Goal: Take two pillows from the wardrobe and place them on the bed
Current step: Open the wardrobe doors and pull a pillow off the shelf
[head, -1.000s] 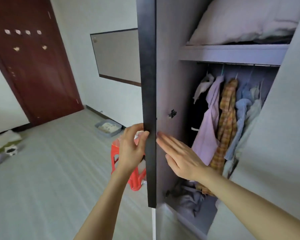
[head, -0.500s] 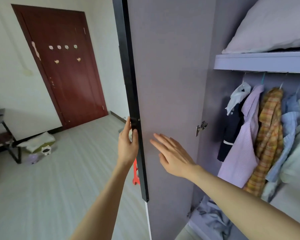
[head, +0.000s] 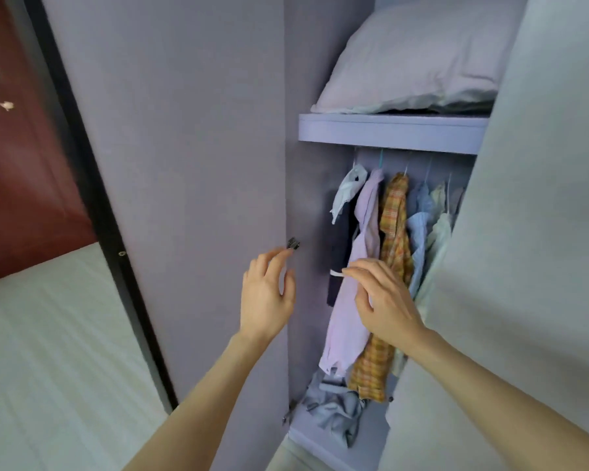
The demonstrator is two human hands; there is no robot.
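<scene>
Pillow [head: 419, 59] on top shelf [head: 388, 132], well above both hands' fingertips; looks soft, light, bulky, best gripped at near corners. Left hand [head: 266, 297] empty, fingers loosely spread near hinge [head: 293, 243]. Right hand [head: 385, 300] empty, fingers curled apart, before hanging shirts [head: 364, 266]. No legible writing.

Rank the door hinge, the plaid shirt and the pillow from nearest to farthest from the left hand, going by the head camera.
From the left hand:
1. Door hinge: just above the fingertips, on the wardrobe's inner wall.
2. Plaid shirt: to the right, hanging on the rail.
3. Pillow: up and right, on the top shelf.
</scene>
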